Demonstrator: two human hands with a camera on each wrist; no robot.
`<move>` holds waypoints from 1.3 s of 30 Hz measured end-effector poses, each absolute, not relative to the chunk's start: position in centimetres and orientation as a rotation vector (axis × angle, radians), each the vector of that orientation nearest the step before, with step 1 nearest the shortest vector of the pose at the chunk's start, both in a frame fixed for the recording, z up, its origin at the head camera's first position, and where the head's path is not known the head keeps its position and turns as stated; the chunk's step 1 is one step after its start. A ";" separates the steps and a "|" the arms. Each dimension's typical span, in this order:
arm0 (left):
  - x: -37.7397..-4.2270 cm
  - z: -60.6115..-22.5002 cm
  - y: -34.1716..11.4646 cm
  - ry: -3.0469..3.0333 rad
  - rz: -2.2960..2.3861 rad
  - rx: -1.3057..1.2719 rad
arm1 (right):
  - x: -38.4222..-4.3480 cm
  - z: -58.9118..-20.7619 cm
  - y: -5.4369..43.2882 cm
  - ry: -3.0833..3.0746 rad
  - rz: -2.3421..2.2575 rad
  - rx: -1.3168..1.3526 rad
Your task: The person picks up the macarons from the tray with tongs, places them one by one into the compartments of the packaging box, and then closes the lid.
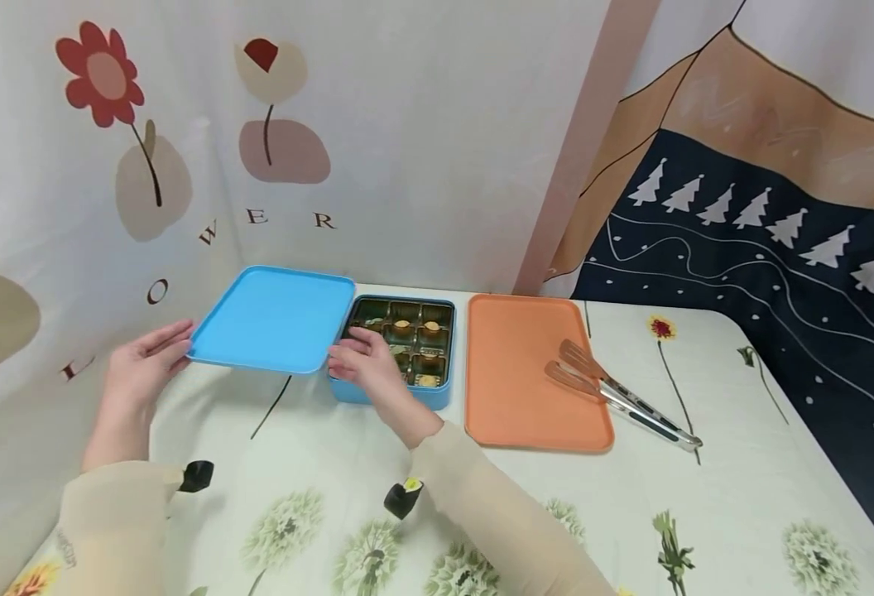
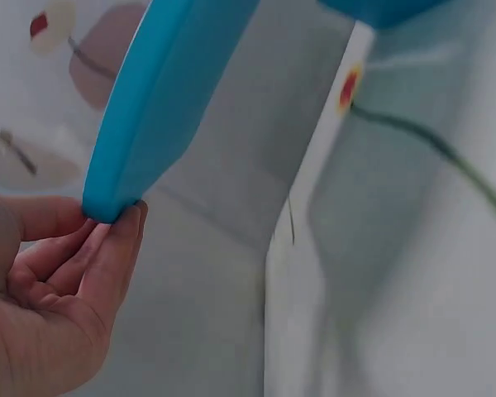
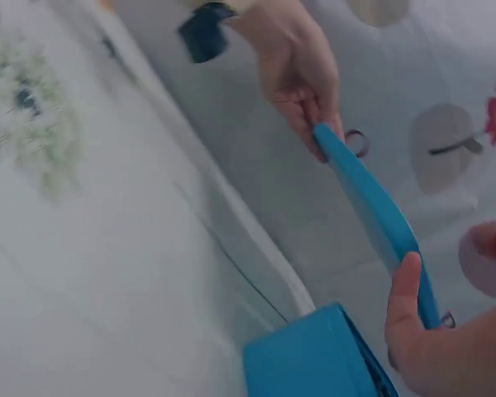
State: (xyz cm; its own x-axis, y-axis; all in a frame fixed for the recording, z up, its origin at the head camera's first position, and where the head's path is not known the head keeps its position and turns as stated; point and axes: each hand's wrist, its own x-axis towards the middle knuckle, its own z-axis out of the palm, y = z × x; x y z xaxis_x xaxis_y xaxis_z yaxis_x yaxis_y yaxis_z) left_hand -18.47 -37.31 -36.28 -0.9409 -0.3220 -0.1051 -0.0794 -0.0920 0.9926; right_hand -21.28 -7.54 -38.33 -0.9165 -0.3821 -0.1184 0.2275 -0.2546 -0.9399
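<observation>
A light blue square lid is held up beside the blue box, raised off the table. At its left corner my left hand pinches the rim, thumb on one face and fingers on the other, as the left wrist view shows. My right hand is at the lid's right edge, in front of the box's left side. In the right wrist view one finger touches the lid's edge, while another stands apart from it. Inside the box, a dark compartment tray holds several small gold-coloured pieces, partly hidden by the right hand.
Right of the box lies an orange tray. Tongs with brown slotted heads and metal handles rest across its right edge. A flower-print cloth covers the table; printed curtains hang behind and at the left.
</observation>
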 end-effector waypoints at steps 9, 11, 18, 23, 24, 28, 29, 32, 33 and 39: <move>-19.7 -35.0 -31.3 -2.268 -1.859 0.166 | -23.5 -36.7 -1.8 2.024 -2.077 -0.306; -20.3 -34.5 -29.8 -2.308 -1.710 0.195 | -23.9 -36.1 -0.4 2.171 -2.060 -0.372; -21.8 -33.0 -25.0 -2.316 -1.309 0.241 | -24.2 -35.4 2.5 2.675 -2.043 -0.410; -21.9 -32.8 -23.5 -2.397 -1.255 0.214 | -24.0 -36.1 3.7 2.823 -1.974 -0.399; -21.9 -32.8 -23.4 -2.424 -1.257 0.216 | -24.0 -36.3 3.9 2.831 -1.968 -0.394; -21.9 -33.1 -22.7 -2.521 -1.304 0.216 | -23.7 -37.2 4.0 2.808 -1.972 -0.348; -22.0 -33.3 -22.6 -2.528 -1.329 0.211 | -23.6 -37.5 3.9 2.784 -1.969 -0.336; -22.5 -33.6 -22.0 -2.562 -1.344 0.196 | -23.5 -38.3 3.6 2.676 -1.974 -0.283; -22.7 -33.7 -21.9 -2.575 -1.338 0.193 | -23.6 -38.6 3.5 2.644 -1.985 -0.258; -24.8 -35.5 -21.6 -2.745 -1.256 0.077 | -24.2 -39.8 3.6 2.514 -2.084 -0.176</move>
